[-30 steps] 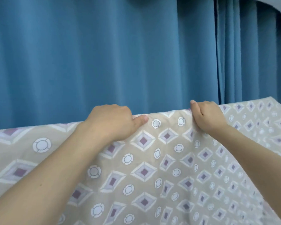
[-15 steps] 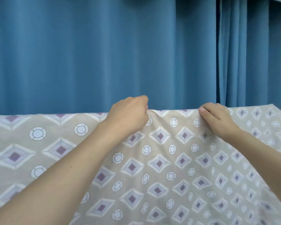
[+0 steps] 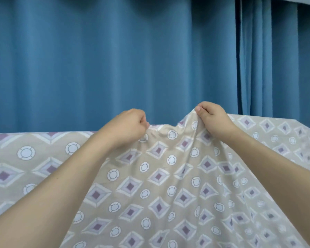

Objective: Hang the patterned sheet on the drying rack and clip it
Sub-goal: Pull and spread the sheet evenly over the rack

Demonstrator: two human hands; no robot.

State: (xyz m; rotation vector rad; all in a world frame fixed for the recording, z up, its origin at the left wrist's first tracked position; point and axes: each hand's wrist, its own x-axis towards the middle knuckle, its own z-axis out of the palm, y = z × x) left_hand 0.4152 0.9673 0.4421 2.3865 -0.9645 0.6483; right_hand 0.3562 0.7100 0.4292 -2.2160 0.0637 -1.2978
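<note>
The patterned sheet (image 3: 168, 185), beige with purple diamonds and white rings, hangs across the whole lower half of the view. Its top fold runs level from the left edge to the far right. My left hand (image 3: 125, 127) pinches the fabric at that top fold near the middle. My right hand (image 3: 214, 119) grips the cloth a little to the right and lifts it into a peak above the fold line. The drying rack is hidden under the sheet. No clip is in view.
A blue curtain (image 3: 106, 59) hangs in folds right behind the sheet and fills the upper half. A second curtain panel (image 3: 276, 56) overlaps at the right, with a pale strip of wall at the top right corner.
Both hands have moved closer together along the top fold. My right hand has risen and pulled the cloth up into a peak. The fabric between my hands has bunched.
</note>
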